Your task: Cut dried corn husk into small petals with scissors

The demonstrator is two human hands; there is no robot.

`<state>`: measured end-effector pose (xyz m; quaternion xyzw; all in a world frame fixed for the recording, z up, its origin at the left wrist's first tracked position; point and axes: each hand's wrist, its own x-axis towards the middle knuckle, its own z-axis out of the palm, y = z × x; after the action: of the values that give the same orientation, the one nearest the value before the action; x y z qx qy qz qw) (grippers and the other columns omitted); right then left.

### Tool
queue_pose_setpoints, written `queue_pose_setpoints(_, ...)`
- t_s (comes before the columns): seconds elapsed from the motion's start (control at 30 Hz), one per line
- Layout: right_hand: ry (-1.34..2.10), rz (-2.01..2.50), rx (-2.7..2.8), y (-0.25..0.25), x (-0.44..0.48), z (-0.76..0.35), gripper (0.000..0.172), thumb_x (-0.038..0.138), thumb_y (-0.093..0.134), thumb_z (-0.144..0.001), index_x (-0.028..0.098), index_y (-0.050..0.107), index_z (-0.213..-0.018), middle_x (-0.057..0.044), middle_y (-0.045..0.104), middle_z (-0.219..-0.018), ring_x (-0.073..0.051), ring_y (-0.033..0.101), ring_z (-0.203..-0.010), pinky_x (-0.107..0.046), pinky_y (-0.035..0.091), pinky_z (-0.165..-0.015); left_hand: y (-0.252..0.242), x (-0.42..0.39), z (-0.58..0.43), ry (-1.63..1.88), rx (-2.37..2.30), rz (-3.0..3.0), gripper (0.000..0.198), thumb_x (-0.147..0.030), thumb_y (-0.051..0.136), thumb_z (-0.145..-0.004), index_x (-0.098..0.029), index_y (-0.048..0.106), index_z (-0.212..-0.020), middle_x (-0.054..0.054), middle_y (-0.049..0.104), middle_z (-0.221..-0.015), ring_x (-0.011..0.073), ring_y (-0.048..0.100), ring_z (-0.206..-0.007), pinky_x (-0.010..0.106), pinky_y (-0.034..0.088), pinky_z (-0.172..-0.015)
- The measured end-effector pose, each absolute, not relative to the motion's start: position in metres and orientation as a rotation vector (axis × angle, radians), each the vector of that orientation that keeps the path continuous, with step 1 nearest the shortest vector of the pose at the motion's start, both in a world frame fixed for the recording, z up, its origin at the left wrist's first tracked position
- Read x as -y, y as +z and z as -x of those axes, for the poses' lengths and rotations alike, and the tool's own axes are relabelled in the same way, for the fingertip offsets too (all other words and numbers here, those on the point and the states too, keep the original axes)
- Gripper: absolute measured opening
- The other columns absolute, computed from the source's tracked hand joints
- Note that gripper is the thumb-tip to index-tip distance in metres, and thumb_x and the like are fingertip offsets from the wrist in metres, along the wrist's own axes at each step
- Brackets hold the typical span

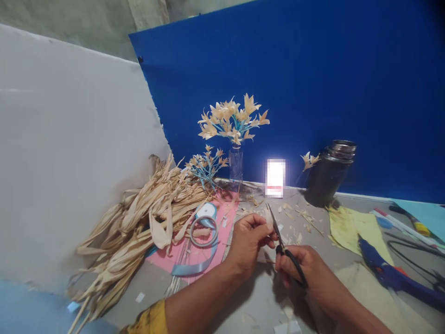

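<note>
Near the middle of the table, my left hand [248,239] pinches a small pale piece of corn husk [269,217] between thumb and fingers. My right hand [301,266] is closed around the black handles of a pair of scissors [281,239]. The scissor blades point up and away, right beside the husk piece; whether they touch it I cannot tell. Husk scraps [288,213] lie scattered on the table beyond both hands.
Dried corn husks [139,232] heap at left, beside a ribbon roll [204,231] on pink paper [227,218]. Husk flowers [232,118] stand in a clear bottle [236,167]. At right are a dark flask [327,178], a glowing blurred screen [275,178] and a blue glue gun [382,269].
</note>
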<state>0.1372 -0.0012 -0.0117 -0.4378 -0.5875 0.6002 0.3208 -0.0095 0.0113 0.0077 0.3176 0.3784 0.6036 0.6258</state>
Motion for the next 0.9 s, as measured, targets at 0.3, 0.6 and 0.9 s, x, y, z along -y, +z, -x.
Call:
queue_pose_setpoints(0.3, 1.502, 1.217, 1.641, -0.009, 0.002, -0.138, 0.059, 0.072, 0.065, -0.073, 0.020, 0.055, -0.048, -0.002, 0.051, -0.048, -0.013, 0.039, -0.050, -0.029, 0.027, -0.052, 0.009, -0.011, 0.010, 1.396, -0.854, -0.705, 0.023, -0.020, 0.078, -0.061, -0.016, 0.057, -0.069, 0.000, 0.062, -0.059, 0.0127, 0.059, -0.057, 0.023, 0.045, -0.054)
queue_pose_setpoints(0.6, 1.530, 1.183, 1.625, -0.018, 0.001, -0.140, 0.050, 0.059, 0.064, -0.080, 0.021, 0.050, -0.049, 0.001, 0.045, -0.048, -0.011, 0.033, -0.050, -0.029, 0.023, -0.050, 0.008, -0.012, 0.011, 1.384, -0.840, -0.724, 0.022, -0.021, 0.078, -0.063, -0.017, 0.057, -0.070, 0.000, 0.062, -0.061, 0.0143, 0.061, -0.059, 0.024, 0.047, -0.053)
queue_pose_setpoints(0.9, 1.634, 1.163, 1.409, -0.018, 0.010, -0.139, 0.051, 0.057, 0.067, -0.080, 0.021, 0.048, -0.050, 0.005, 0.040, -0.047, -0.009, 0.029, -0.047, -0.027, 0.018, -0.048, 0.010, -0.012, 0.014, 1.362, -0.849, -0.770, 0.022, -0.021, 0.078, -0.063, -0.016, 0.057, -0.068, 0.001, 0.063, -0.063, 0.0136, 0.062, -0.060, 0.023, 0.047, -0.054)
